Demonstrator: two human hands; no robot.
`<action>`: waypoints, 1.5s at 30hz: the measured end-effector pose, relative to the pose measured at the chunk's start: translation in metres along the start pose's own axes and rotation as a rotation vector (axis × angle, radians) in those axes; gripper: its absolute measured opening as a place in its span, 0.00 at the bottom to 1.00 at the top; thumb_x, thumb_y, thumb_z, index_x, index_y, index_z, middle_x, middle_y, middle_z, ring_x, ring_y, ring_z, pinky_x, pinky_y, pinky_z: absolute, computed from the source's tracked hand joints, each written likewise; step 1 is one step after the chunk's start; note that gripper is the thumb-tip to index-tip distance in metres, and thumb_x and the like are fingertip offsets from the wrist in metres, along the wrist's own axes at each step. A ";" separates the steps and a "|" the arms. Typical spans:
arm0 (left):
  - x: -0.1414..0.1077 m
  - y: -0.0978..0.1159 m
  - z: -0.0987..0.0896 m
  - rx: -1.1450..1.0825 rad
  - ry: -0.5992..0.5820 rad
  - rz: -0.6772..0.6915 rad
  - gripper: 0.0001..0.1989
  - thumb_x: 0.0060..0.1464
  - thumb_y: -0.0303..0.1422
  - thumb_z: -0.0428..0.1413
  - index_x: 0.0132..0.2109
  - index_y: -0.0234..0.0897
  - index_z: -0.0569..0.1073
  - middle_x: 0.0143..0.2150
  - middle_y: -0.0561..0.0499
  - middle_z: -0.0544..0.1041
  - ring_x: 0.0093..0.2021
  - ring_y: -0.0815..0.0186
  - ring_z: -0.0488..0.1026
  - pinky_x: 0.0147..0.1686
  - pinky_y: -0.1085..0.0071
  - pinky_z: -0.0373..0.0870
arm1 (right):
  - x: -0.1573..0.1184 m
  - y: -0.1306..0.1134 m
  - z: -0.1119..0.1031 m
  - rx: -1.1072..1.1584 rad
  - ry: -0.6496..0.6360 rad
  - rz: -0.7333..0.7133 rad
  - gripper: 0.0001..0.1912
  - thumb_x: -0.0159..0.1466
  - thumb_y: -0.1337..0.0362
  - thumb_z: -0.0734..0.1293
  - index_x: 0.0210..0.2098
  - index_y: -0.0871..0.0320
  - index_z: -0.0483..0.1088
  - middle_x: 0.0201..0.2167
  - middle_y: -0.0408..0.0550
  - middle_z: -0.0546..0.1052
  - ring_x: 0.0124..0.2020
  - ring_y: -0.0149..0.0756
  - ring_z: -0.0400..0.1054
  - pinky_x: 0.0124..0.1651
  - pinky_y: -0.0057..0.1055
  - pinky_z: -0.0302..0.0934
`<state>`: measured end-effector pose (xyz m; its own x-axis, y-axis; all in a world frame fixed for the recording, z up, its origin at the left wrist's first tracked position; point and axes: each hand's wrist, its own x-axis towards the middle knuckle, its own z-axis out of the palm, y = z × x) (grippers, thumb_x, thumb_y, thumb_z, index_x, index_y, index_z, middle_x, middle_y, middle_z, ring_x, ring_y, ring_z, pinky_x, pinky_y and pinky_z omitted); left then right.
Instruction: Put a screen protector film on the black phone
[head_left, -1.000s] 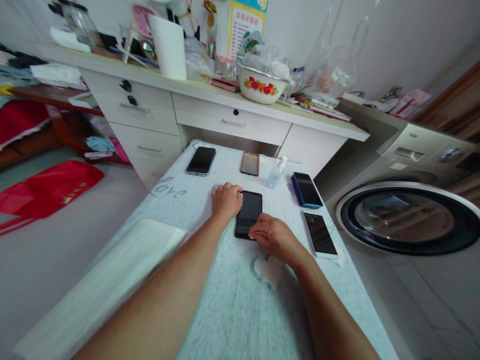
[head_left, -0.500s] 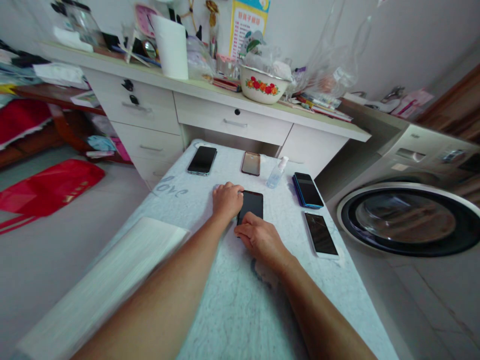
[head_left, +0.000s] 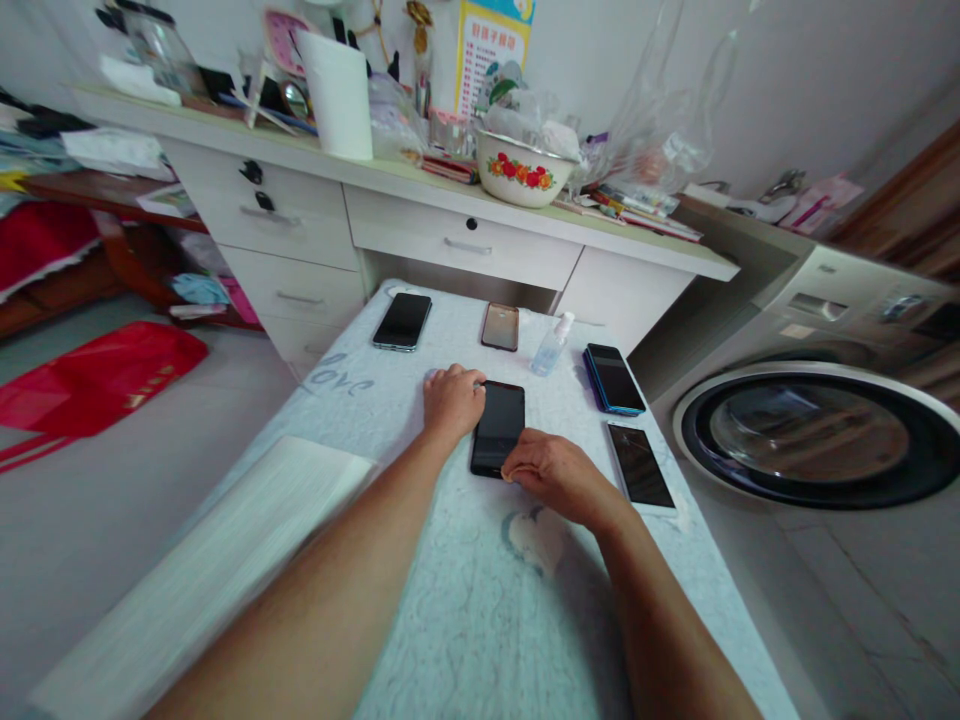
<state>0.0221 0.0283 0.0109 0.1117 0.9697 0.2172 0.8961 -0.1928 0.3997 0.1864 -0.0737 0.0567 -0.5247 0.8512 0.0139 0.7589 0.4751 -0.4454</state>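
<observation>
A black smartphone (head_left: 498,428) lies flat, screen up, on the pale cloth-covered table between my hands. My left hand (head_left: 453,404) is closed at its upper left edge, gripping the phone there. At the lower right corner is my right hand (head_left: 559,475), fingers pinched together and touching the phone. Whatever those fingers hold, if anything, is hidden. Beyond the phone lie a brownish phone case (head_left: 500,327) and a clear spray bottle (head_left: 553,346) standing upright.
Another phone (head_left: 403,321) lies at the back left. To the right are a blue-edged phone (head_left: 614,380) and a white-framed phone (head_left: 641,466). A white, flat, long box (head_left: 217,570) is beside my left arm. A washing machine (head_left: 795,300) stands on the right.
My right hand has slid right along the phone's lower edge, from the left corner to the right one, uncovering more of the screen. My left hand has stayed in place.
</observation>
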 end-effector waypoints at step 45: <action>0.000 -0.001 0.002 -0.003 0.011 -0.003 0.14 0.56 0.35 0.49 0.46 0.47 0.76 0.46 0.48 0.74 0.48 0.57 0.68 0.47 0.60 0.60 | 0.012 -0.021 0.018 -0.154 0.082 -0.002 0.11 0.64 0.68 0.62 0.37 0.49 0.75 0.35 0.43 0.71 0.33 0.29 0.65 0.33 0.24 0.55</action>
<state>0.0223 0.0290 0.0094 0.1043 0.9686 0.2257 0.8950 -0.1904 0.4034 0.1571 -0.0778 0.0505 -0.4975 0.8628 0.0904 0.8114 0.4996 -0.3032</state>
